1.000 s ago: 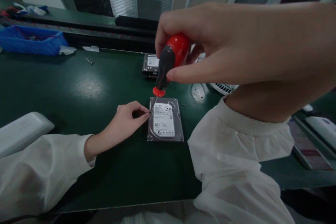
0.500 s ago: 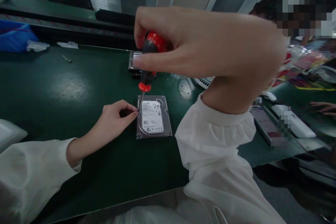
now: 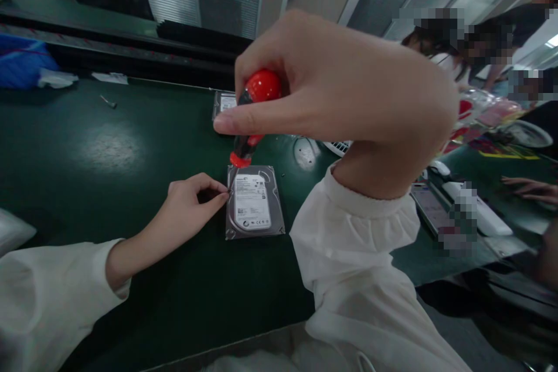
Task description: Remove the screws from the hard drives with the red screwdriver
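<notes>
A hard drive [image 3: 255,203] lies label-up on the dark green table [image 3: 108,151]. My right hand [image 3: 340,93] is raised close to the camera, its fingers wrapped round the red and black handle of a screwdriver [image 3: 253,110]. The thin shaft runs down to the drive's left edge. My left hand [image 3: 192,203] rests on the table left of the drive, with thumb and forefinger pinched at the shaft's tip beside that edge. Both arms wear white sleeves.
A second hard drive [image 3: 224,103] lies further back on the table. A blue bin [image 3: 24,61] stands at the far left and a small screw [image 3: 108,102] lies near it. At the right are white devices [image 3: 488,215], coloured packets and other people with a hand [image 3: 529,189] on the table.
The view has swung a little; my right hand has turned on the screwdriver handle, showing more of its red top. My left hand keeps its pinch at the tip.
</notes>
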`<state>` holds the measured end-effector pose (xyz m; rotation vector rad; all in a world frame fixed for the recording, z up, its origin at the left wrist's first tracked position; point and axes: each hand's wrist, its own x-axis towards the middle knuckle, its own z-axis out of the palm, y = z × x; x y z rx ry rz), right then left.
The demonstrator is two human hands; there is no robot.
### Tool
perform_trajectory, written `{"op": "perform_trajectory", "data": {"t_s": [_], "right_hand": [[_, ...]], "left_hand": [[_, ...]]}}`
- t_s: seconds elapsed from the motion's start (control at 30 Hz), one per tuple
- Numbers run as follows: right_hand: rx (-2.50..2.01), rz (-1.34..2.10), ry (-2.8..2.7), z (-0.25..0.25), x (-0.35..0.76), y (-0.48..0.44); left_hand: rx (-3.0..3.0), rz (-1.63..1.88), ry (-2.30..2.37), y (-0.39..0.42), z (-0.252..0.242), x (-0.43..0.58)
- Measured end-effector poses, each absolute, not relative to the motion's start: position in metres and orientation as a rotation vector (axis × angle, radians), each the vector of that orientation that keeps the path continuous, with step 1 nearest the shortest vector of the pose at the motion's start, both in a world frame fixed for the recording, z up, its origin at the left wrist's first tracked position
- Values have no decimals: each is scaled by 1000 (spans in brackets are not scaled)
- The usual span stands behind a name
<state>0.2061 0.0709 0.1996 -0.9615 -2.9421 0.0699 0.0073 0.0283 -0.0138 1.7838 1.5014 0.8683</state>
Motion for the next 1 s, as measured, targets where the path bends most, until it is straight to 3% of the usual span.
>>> {"op": "perform_trajectory", "data": {"t_s": [0.17, 0.43, 0.67, 1.0], "right_hand": [[-812, 42, -2966, 199, 207, 70], [-1093, -123, -2859, 198, 203, 70], [-967, 58, -2921, 198, 202, 70], [-1090, -40, -2859, 199, 207, 66]], "left_hand": [[1789, 908, 1482, 28, -16, 7], [1793, 899, 1503, 28, -15, 8], [1778, 881, 1509, 27, -13, 8], [1731, 880, 1505, 27, -10, 9]]}}
